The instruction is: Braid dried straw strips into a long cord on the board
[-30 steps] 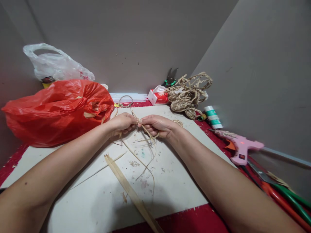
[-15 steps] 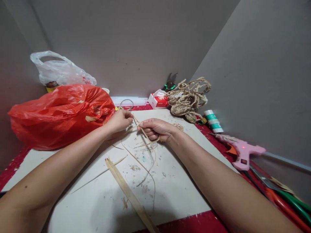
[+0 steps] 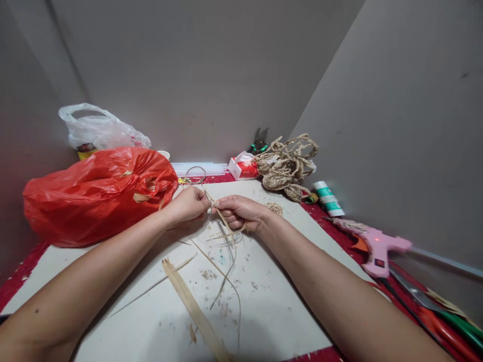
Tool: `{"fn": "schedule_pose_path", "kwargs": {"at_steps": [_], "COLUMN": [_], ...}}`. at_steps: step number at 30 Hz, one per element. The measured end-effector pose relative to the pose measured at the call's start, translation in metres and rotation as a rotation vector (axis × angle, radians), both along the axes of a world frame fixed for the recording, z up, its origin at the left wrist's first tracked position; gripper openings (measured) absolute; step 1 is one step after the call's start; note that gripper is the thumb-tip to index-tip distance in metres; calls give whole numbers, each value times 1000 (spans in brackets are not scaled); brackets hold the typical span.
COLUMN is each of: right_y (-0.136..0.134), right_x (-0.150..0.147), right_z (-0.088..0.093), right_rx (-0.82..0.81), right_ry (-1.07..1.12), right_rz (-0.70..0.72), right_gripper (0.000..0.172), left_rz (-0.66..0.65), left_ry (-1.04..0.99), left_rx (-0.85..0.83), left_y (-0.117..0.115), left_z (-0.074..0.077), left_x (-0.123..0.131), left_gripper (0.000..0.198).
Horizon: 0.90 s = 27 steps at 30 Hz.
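My left hand [image 3: 191, 203] is closed in a pinch on the pale plant-fibre strips, close beside my right hand. Thumb and finger of my right hand [image 3: 241, 213] grip the same fibre strips [image 3: 223, 220], whose tails hang down below the fingers. A narrow braided-looking piece sticks up just beyond the fingertips. On the white sheet [image 3: 279, 281] beneath lie a broad flat strip [image 3: 192, 301], a thin strand [image 3: 151, 286] and a long curved strand [image 3: 226, 276]. Where the strips cross between the fingers is partly hidden.
At left sits a red plastic bag [image 3: 94, 201], with a white plastic bag [image 3: 101, 131] behind. Braided rope [image 3: 283, 166], a tissue pack [image 3: 243, 166] and green-handled pruners [image 3: 259, 142] stand at the back. A pink glue gun [image 3: 381, 246] and scissors [image 3: 415, 291] lie right.
My left hand has moved closer to my right, its fingers now nearly meeting the right fingertips. The whole scene sits slightly lower in view. My right hand keeps its grip on the strips.
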State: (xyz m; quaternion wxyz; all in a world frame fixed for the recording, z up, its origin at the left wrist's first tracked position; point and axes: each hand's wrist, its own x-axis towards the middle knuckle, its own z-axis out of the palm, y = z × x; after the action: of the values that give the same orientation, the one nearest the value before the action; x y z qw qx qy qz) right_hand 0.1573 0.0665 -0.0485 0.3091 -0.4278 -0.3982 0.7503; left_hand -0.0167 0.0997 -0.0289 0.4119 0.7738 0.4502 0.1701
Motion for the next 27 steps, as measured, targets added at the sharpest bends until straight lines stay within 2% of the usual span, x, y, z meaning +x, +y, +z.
{"fn": "schedule_pose_path", "kwargs": {"at_steps": [2,6,9,11,14,16,19,24,27], "right_y": [0,1,2,3,3,3,3,5,6], "right_x": [0,1,2,2,3,4,6,9,11], "right_z": [1,2,1,1,0,1,3,4,3], "right_rx": [-8,-17,-23,-19,-21,-29,-34,-41,-26], "right_ry": [9,22,26,36,54,65,74,65,58], "right_rz": [0,-5,-2,-5,-11,-12,-2,20,21], "right_gripper": [10,10,10,11,11,11,12,13,11], "left_rz": [-15,66,58,-27,-247,-310,-303,-487,-537], "left_ry": [45,46,57,159,409,583,777,789,806], "left_rx": [11,253,254,176,65,143,318,350,443], "left_y": [-2,2,6,3,-11,-21,-33,-41,-46], "left_z": [1,-1,0,5,17,23,28,28,27], "left_x": [0,0,-1,-2,-2,0,3,6,7], "left_gripper": [23,15,12,19,30,32,29,18,22]}}
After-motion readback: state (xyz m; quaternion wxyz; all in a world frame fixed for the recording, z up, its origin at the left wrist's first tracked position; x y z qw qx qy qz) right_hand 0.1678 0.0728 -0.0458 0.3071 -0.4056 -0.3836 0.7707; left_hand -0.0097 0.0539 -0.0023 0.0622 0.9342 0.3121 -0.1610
